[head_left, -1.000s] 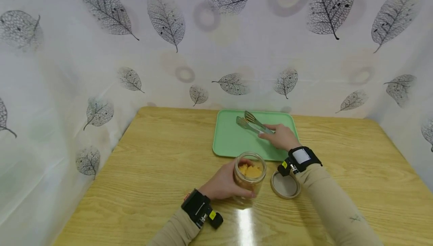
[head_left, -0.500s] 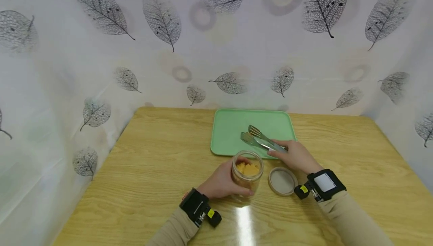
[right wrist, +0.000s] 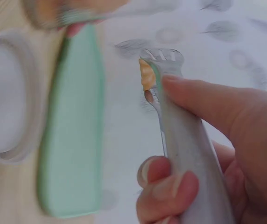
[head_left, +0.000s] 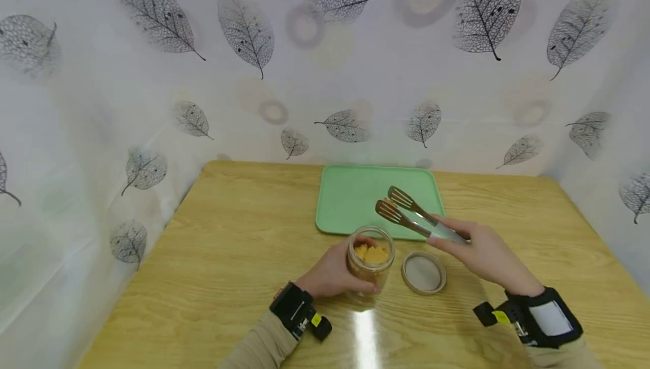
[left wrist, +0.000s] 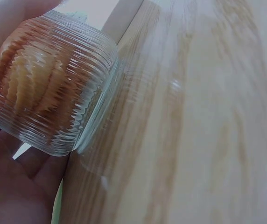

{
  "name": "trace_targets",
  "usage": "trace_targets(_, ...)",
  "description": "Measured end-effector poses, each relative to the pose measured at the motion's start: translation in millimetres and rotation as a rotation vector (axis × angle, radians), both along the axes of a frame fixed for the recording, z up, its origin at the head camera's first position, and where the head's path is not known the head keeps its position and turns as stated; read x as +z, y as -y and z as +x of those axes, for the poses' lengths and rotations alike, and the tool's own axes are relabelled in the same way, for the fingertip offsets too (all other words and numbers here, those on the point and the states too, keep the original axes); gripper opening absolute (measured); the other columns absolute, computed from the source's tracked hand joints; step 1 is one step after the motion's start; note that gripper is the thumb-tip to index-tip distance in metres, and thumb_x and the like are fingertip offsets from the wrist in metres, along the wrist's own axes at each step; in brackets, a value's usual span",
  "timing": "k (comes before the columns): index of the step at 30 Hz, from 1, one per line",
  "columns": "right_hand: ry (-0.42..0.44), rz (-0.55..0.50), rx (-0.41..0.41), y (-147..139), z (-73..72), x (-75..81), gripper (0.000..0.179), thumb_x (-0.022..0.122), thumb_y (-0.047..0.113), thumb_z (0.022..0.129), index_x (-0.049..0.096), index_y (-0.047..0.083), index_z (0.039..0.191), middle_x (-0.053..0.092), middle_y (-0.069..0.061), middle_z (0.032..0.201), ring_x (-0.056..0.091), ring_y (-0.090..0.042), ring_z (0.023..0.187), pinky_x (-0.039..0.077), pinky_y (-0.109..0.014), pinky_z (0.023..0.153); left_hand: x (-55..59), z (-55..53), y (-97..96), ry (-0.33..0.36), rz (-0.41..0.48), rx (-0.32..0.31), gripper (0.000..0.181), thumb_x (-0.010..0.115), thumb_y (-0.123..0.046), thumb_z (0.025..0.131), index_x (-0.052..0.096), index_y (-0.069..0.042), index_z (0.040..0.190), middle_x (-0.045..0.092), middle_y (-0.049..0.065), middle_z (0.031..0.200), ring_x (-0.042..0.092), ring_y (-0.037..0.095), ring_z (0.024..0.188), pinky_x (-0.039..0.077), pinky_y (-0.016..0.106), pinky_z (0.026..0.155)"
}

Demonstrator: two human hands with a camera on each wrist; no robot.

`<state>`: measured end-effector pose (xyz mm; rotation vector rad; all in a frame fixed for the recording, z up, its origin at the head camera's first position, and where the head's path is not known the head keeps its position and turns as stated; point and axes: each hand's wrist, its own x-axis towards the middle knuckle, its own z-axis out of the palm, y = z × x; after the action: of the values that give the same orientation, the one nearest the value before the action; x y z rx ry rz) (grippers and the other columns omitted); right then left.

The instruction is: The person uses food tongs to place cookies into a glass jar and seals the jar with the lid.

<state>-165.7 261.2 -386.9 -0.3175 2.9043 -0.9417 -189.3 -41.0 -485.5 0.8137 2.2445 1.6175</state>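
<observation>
My left hand point(head_left: 332, 270) grips a ribbed clear glass jar point(head_left: 372, 276), its fingers curled round the side. Crinkled orange food pieces point(head_left: 370, 254) fill part of the open jar; through the glass they look ridged in the left wrist view. With my right hand point(head_left: 484, 253) I hold metal tongs point(head_left: 424, 221) with slotted heads, raised above the tray's near right part. A small wavy orange piece point(right wrist: 146, 74) sits between the tong heads in the right wrist view. A round lid point(head_left: 424, 273) lies on the table between jar and right hand.
A green tray point(head_left: 350, 200) lies at the back of the wooden table point(head_left: 244, 211). Behind it hangs a white cloth point(head_left: 457, 87) printed with leaves, which also covers the left and right sides.
My right hand has drawn the tongs from over the tray toward the right and nearer to me, lifting them. The left hand and jar stay nearly still.
</observation>
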Motion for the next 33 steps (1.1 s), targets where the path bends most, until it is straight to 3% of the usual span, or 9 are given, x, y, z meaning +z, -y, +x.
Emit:
trace_targets(4, -0.019, -0.016, 0.015, 0, 25.7, 32.5, 0.064, 0.065, 0.046, 0.096, 0.055, 0.013, 0.151, 0.067, -0.023, 0.132, 0.054, -0.016, 0.072, 0.041, -0.028, 0.053, 2.7, -0.4, 0.0, 0.000, -0.006, 0.002, 0.081, 0.095, -0.033, 0.067, 0.056, -0.019, 0.136, 0.062, -0.004, 0.132, 0.057, 0.012, 0.123, 0.046, 0.037, 0.111)
trace_targets(7, -0.051, -0.014, 0.046, 2, 42.0, 46.6, 0.058, 0.068, 0.041, 0.095, 0.057, 0.023, 0.149, 0.069, -0.018, 0.132, 0.050, -0.009, 0.068, 0.040, -0.027, 0.053, 2.8, -1.2, 0.9, 0.005, -0.014, 0.003, 0.083, 0.095, -0.035, 0.066, 0.055, -0.019, 0.138, 0.062, -0.004, 0.133, 0.057, 0.012, 0.124, 0.046, 0.037, 0.112)
trace_targets(10, -0.073, -0.012, 0.081, 7, 52.6, 48.6, 0.055, 0.071, 0.040, 0.092, 0.061, 0.028, 0.145, 0.076, -0.010, 0.105, 0.042, -0.004, 0.058, 0.037, -0.025, 0.049, 2.3, -2.1, 2.2, 0.015, -0.022, 0.003, 0.088, 0.095, -0.037, 0.066, 0.052, -0.023, 0.141, 0.062, -0.006, 0.133, 0.058, 0.011, 0.123, 0.046, 0.037, 0.111)
trace_targets(12, -0.076, -0.004, 0.094, 11, 56.1, 46.1, 0.055, 0.072, 0.042, 0.091, 0.062, 0.031, 0.144, 0.064, 0.004, 0.076, 0.036, -0.003, 0.053, 0.037, -0.024, 0.046, 2.1, -2.7, 2.6, 0.023, -0.021, 0.002, 0.091, 0.095, -0.038, 0.065, 0.050, -0.028, 0.144, 0.064, -0.008, 0.132, 0.059, 0.010, 0.122, 0.046, 0.037, 0.111)
trace_targets(15, -0.057, -0.008, 0.110, 17, 57.1, 39.9, 0.055, 0.072, 0.045, 0.090, 0.063, 0.029, 0.142, 0.034, 0.012, 0.060, 0.033, 0.000, 0.051, 0.037, -0.022, 0.045, 2.0, -3.1, 2.3, 0.028, -0.011, -0.010, 0.095, 0.095, -0.038, 0.065, 0.047, -0.034, 0.147, 0.065, -0.010, 0.131, 0.060, 0.009, 0.121, 0.047, 0.037, 0.110)
trace_targets(20, -0.001, -0.019, 0.108, 20, 54.7, 32.2, 0.057, 0.070, 0.048, 0.091, 0.063, 0.027, 0.143, 0.037, 0.010, 0.063, 0.034, -0.001, 0.050, 0.038, -0.022, 0.046, 2.4, -1.3, 1.5, 0.031, 0.001, -0.022, 0.092, 0.095, -0.036, 0.066, 0.048, -0.035, 0.145, 0.065, -0.010, 0.130, 0.061, 0.009, 0.120, 0.048, 0.036, 0.108)
trace_targets(25, 0.066, -0.021, 0.101, 21, 52.0, 30.3, 0.061, 0.067, 0.051, 0.092, 0.059, 0.027, 0.147, 0.052, 0.007, 0.070, 0.041, -0.003, 0.054, 0.039, -0.024, 0.049, 2.6, -0.5, 1.5, 0.021, 0.022, -0.034, 0.095, 0.095, -0.031, 0.067, 0.045, -0.035, 0.148, 0.065, -0.009, 0.132, 0.061, 0.010, 0.121, 0.047, 0.036, 0.110)
trace_targets(29, 0.070, -0.035, 0.093, 20, 51.4, 28.5, 0.061, 0.067, 0.050, 0.092, 0.058, 0.026, 0.148, 0.055, 0.004, 0.070, 0.043, -0.004, 0.056, 0.041, -0.024, 0.049, 0.8, -1.1, 1.4, -0.003, 0.029, -0.038, 0.100, 0.095, -0.032, 0.067, 0.041, -0.037, 0.152, 0.065, -0.009, 0.134, 0.060, 0.010, 0.123, 0.046, 0.037, 0.111)
trace_targets(33, 0.062, -0.059, 0.003, 8, 47.4, 28.2, 0.063, 0.067, 0.047, 0.094, 0.054, 0.024, 0.152, 0.067, -0.009, 0.092, 0.049, -0.009, 0.059, 0.045, -0.026, 0.048, -0.4, -1.3, 1.7, -0.005, 0.038, -0.049, 0.101, 0.094, -0.034, 0.069, 0.039, -0.036, 0.154, 0.063, -0.007, 0.136, 0.059, 0.010, 0.125, 0.045, 0.038, 0.113)
